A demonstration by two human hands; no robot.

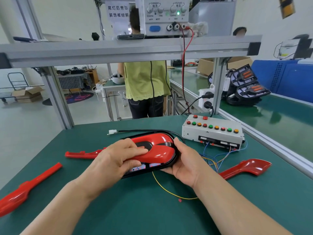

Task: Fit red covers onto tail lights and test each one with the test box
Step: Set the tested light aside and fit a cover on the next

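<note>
Fingers of the left hand (116, 160) curl round the near edge of a red cover (159, 146), index finger laid across its top, pressing it down onto the black tail light (135, 174). The right hand (183, 161) cups that light's rounded end, thumb on the rim and fingers underneath, steadying it on the green mat (152, 214). The cover looks only partly seated: a strip of LED board (140, 167) shows below its near edge, so fitting this unit appears unfinished. Testing seems yet to come, since a white connector (112, 131) on a black lead lies loose on the mat, apart from the test box (211, 133) just beyond the right hand. Three more covers lie loose: one (81, 154) behind the left hand, one (25, 190) near the left edge, one (245, 167) to the right. Uncovered lights (247, 85) are stacked on the neighbouring bench, suggesting much work remains.
</note>
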